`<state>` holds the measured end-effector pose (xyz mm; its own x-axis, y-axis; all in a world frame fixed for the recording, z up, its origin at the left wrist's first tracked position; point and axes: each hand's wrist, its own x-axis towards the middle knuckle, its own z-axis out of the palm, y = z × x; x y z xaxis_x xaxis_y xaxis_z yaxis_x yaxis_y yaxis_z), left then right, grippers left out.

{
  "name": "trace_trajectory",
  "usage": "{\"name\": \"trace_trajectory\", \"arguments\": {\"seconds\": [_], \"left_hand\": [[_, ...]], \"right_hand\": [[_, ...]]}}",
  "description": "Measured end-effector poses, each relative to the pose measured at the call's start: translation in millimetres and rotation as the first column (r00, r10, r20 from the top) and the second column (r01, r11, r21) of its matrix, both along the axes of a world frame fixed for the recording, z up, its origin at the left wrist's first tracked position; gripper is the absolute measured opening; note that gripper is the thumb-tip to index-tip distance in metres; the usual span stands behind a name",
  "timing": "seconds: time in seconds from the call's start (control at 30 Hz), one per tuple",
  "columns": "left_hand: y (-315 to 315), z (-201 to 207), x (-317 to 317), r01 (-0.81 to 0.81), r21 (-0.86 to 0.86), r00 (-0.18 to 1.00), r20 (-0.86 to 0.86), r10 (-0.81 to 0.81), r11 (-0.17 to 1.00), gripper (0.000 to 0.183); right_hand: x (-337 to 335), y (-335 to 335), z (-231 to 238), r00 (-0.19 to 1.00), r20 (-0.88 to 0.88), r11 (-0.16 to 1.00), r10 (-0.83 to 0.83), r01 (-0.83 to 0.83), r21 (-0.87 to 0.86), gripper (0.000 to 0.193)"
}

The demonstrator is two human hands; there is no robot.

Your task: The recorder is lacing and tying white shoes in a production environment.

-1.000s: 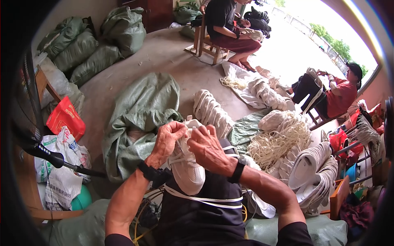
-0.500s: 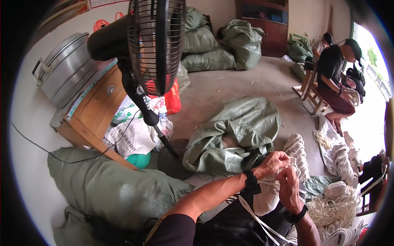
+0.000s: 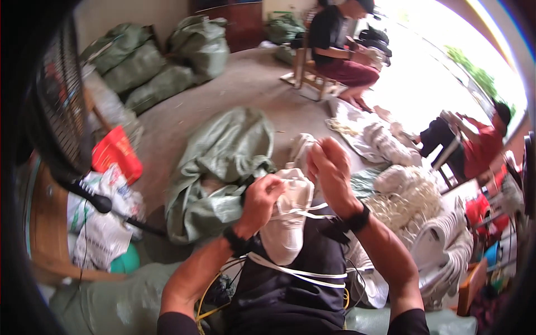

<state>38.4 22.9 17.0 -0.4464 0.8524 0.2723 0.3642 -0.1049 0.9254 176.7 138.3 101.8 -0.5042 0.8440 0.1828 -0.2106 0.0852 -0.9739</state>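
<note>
A white lace-up sneaker (image 3: pixel 286 226) rests on my lap, toe toward me, with a white shoelace (image 3: pixel 301 212) threaded across its front. Loose lengths of white lace lie over my dark trousers below the toe. My left hand (image 3: pixel 261 202) is at the shoe's left side, its thumb and fingers pinched together by the lacing; what lies between them is too small to make out. Raised beyond the shoe's right side, my right hand (image 3: pixel 331 170) has its fingers curled together, slightly blurred, and their contents are hidden. Both wrists wear black bands.
A green woven sack (image 3: pixel 223 167) lies ahead on the floor. To the right are a heap of cream laces (image 3: pixel 405 195) and stacked white shoes (image 3: pixel 438 240). A black fan (image 3: pixel 58 111) stands left. Two people sit working, one far ahead, one at right.
My view has swung to the right, bringing a person in red into sight. My hands, close together before, are now apart, the right one lifted away from the shoe. The shoe's upper now shows plainly.
</note>
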Motion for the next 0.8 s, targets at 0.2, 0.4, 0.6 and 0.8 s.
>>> {"name": "trace_trajectory", "arguments": {"seconds": [0.2, 0.4, 0.6, 0.8], "left_hand": [[-18.0, 5.3, 32.1, 0.18, 0.09, 0.677, -0.733, -0.058, 0.98, 0.016], [-10.1, -2.6, 22.5, -0.015, -0.053, 0.622, -0.782, -0.032, 0.998, 0.034], [-6.6, 14.7, 26.5, -0.041, 0.014, 0.625, -0.78, 0.037, 0.999, 0.006], [-6.1, 33.6, 30.2, -0.06, -0.2, 0.658, -0.745, -0.112, 0.978, 0.009]], "right_hand": [[-23.7, -14.8, 2.6, 0.997, 0.024, 0.918, 0.075, -0.079, 0.39, 0.011], [-9.9, -34.4, -14.3, 0.957, 0.173, 0.857, 0.235, -0.288, 0.427, 0.014], [23.0, -0.4, -71.6, 0.856, 0.448, 0.721, -0.257, -0.139, 0.679, 0.026], [46.1, 3.7, -97.3, 0.895, 0.403, 0.562, -0.194, -0.235, 0.793, 0.015]]}}
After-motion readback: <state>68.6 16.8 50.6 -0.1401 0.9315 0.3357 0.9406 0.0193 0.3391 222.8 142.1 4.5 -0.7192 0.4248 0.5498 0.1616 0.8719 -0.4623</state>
